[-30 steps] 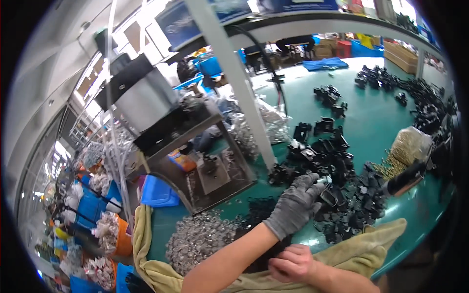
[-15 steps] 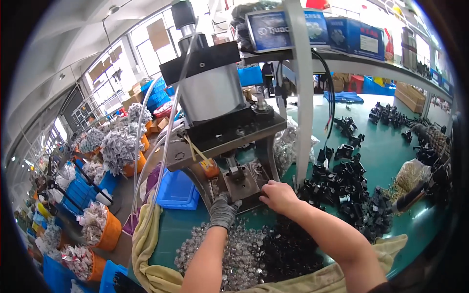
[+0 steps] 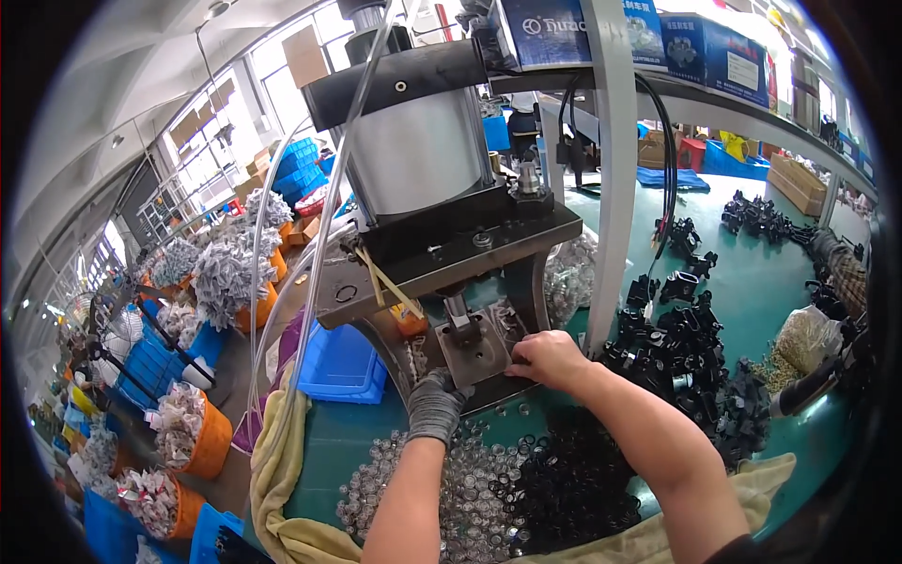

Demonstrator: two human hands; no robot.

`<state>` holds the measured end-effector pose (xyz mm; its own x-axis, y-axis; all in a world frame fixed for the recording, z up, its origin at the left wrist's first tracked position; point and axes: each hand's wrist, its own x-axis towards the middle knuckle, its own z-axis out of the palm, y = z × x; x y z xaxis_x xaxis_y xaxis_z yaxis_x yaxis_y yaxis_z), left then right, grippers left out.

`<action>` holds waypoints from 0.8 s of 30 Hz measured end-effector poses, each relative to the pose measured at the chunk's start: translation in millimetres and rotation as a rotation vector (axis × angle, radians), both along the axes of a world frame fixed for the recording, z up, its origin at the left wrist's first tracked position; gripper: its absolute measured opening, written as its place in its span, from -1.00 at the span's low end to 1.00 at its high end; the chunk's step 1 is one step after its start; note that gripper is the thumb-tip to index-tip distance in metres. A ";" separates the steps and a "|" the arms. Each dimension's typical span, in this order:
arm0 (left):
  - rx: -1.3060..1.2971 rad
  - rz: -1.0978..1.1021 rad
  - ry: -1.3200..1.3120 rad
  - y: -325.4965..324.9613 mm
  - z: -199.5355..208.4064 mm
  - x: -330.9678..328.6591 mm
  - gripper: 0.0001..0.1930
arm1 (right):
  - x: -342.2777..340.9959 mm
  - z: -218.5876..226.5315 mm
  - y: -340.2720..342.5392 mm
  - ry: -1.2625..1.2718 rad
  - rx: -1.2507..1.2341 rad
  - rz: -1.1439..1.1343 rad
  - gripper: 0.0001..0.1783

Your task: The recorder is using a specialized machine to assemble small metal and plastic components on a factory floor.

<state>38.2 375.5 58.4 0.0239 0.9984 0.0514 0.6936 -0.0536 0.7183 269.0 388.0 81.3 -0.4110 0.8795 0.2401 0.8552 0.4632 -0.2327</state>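
My left hand (image 3: 436, 404), in a grey knit glove, rests at the near left corner of a metal fixture plate (image 3: 477, 359) under a bench press (image 3: 413, 155). Its fingers are bent in, and whatever they may hold is hidden. At the plate's right edge, the bare fingers of my right hand (image 3: 552, 361) are pinched together, with nothing between them that I can make out. The press ram (image 3: 458, 315) comes down onto the back part of the plate. Just below my hands lie a heap of clear round pieces (image 3: 381, 475) and a heap of black rings (image 3: 583, 470).
Black plastic parts (image 3: 667, 348) pile up right of a white post (image 3: 609, 179). A blue tray (image 3: 340, 367) sits left of the press, where clear hoses (image 3: 324, 244) hang. A yellowish cloth (image 3: 274, 451) lines the table's near edge. Orange bins (image 3: 209, 442) stand on the floor.
The view has shifted a little, so the press looks larger and farther right. Both hands stay at the fixture plate, my right fingers still against its right side.
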 end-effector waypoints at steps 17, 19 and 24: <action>-0.033 0.022 -0.054 6.3 -19.2 -5.6 -0.61 | -0.5 -19.1 -1.8 0.102 0.137 0.008 -0.67; -0.025 0.018 -0.065 3.1 -13.4 -2.1 -0.62 | 0.2 -20.7 -1.5 0.108 0.141 0.000 -0.67; -0.003 0.012 -0.079 6.1 -21.3 -7.0 -0.64 | -1.6 -21.1 -2.1 0.104 0.149 0.001 -0.65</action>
